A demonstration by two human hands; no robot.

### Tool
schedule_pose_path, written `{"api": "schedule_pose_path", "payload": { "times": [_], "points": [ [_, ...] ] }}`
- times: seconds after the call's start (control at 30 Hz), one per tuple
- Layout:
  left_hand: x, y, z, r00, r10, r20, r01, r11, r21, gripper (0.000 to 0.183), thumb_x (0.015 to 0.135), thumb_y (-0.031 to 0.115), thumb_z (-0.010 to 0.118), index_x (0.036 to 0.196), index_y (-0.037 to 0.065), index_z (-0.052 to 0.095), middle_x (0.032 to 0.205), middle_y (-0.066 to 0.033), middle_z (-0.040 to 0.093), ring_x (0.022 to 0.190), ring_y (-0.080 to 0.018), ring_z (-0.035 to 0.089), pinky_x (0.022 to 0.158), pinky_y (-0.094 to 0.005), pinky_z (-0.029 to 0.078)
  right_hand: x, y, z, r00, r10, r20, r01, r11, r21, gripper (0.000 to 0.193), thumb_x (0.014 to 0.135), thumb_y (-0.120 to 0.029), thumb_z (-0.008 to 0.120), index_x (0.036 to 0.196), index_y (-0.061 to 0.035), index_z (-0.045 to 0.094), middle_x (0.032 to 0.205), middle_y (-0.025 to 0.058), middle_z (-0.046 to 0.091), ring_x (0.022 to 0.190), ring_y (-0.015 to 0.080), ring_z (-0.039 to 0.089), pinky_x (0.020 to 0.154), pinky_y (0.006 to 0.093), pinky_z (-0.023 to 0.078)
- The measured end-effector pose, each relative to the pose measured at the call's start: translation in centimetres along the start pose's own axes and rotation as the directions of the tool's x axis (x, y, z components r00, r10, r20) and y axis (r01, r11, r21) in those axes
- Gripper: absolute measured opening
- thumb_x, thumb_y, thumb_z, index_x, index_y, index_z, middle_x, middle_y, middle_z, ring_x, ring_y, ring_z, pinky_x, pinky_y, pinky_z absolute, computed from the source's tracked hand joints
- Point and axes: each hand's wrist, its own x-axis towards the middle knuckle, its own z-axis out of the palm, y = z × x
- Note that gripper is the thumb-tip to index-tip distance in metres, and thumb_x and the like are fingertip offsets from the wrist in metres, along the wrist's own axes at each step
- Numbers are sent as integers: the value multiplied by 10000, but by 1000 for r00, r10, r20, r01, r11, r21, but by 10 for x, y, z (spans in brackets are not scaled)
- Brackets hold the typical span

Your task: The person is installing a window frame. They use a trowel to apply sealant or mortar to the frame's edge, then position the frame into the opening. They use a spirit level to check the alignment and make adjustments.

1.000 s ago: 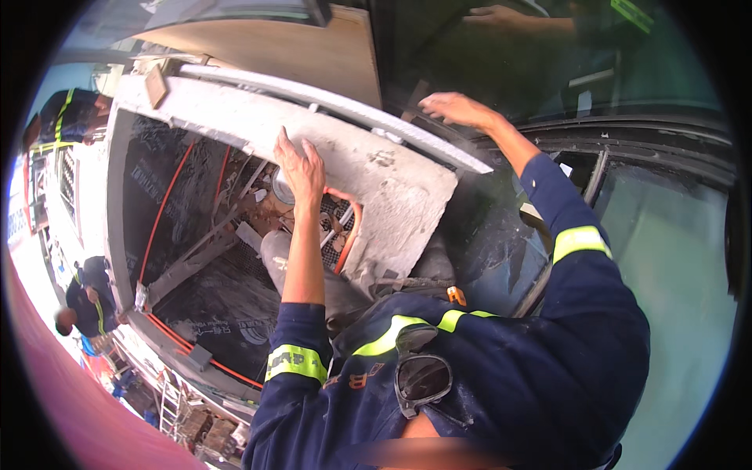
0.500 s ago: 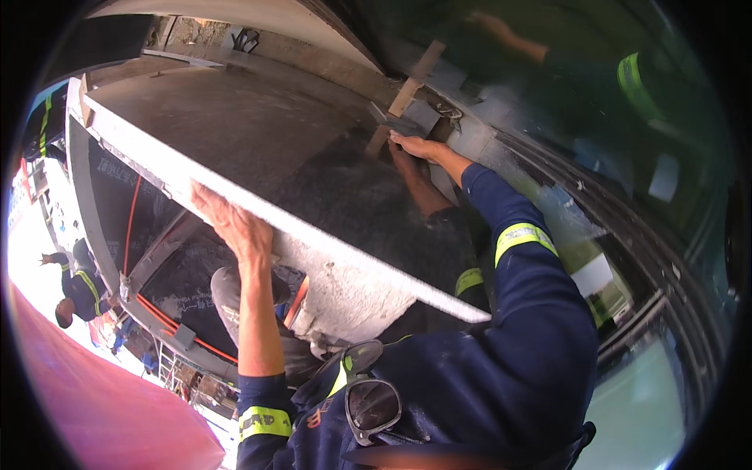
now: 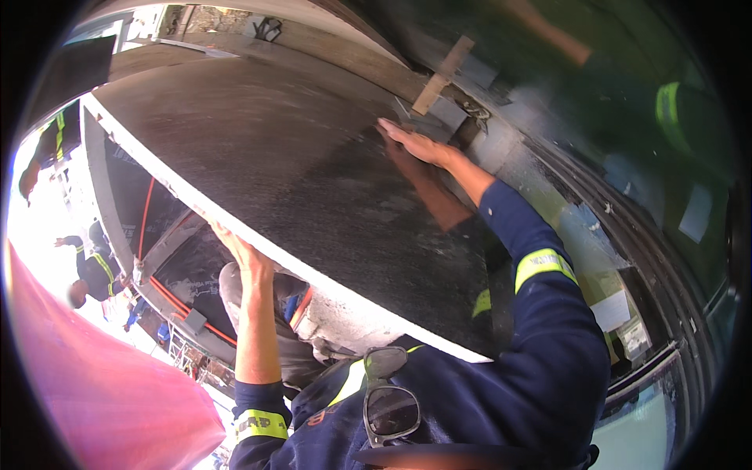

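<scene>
A large, dark, polished slab [image 3: 274,164] with a pale, rough edge lies tilted in front of me. My left hand [image 3: 249,258] is at the near edge from below, its fingertips against the slab and partly hidden by it. Toward the far right side, my right hand [image 3: 419,145] rests on the dark face with fingers stretched out flat; the shiny surface mirrors the arm. Just beyond that hand lies a wooden strip [image 3: 443,74], close to the slab's far edge.
Dark window framing [image 3: 627,227] and reflecting glass [image 3: 627,94] run along my right. Below the slab are grey frame bars [image 3: 168,239], an orange hose [image 3: 147,215] and my bent knee. Other people [image 3: 98,270] are far down at left, near pink sheeting [image 3: 102,368].
The slab's angle in view has changed, and its pale edge looks narrower. My left hand has slipped lower under that edge. My right hand has left the wooden strip and lies on the slab face.
</scene>
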Motion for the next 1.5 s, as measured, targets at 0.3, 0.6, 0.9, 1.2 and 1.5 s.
{"api": "schedule_pose_path", "payload": {
  "times": [0.3,0.6,0.9,1.2,1.5],
  "points": [
    [5,3,5,1000,13,11,-13,1000,23,823,1069,355,521,1695,-36,159,1733,-339,176,1628,-477,163,1336,-562,151,80,17,-9,967,256,-11,-256,964,-67,710,1164,-513,283,1734,-95,216,1821,92,152,1678,269,127,1354,415,134],
    [17,9,4,999,-21,24,19,995,100,834,1049,269,560,1693,-51,136,1728,-361,165,1626,-502,155,1332,-576,158,-19,20,-8,999,34,36,-38,993,115,702,1178,-492,279,1734,-72,191,1824,88,134,1682,241,99,1356,370,104],
    [42,23,2,982,171,-76,-168,985,40,713,988,227,621,1568,-111,379,1630,-388,344,1563,-555,259,1305,-628,188,-101,49,-25,864,489,-122,-500,801,-329,752,1128,-590,300,1594,-34,498,1673,183,469,1564,350,416,1265,493,346],
    [61,24,-7,850,523,63,-508,782,361,608,957,335,670,1387,-87,588,1369,-326,551,1346,-518,440,1139,-658,324,-109,75,-59,780,558,-284,-523,830,193,750,1110,-627,285,1629,-123,486,1745,52,388,1627,296,306,1284,525,308],
    [65,51,-2,963,251,-101,-228,954,194,664,1053,381,571,1513,-79,437,1445,-336,467,1348,-491,428,1136,-615,326,-155,122,17,564,553,-613,-120,789,602,638,1117,-562,387,1524,-114,588,1615,94,546,1498,296,485,1199,537,397]
  ]
}}
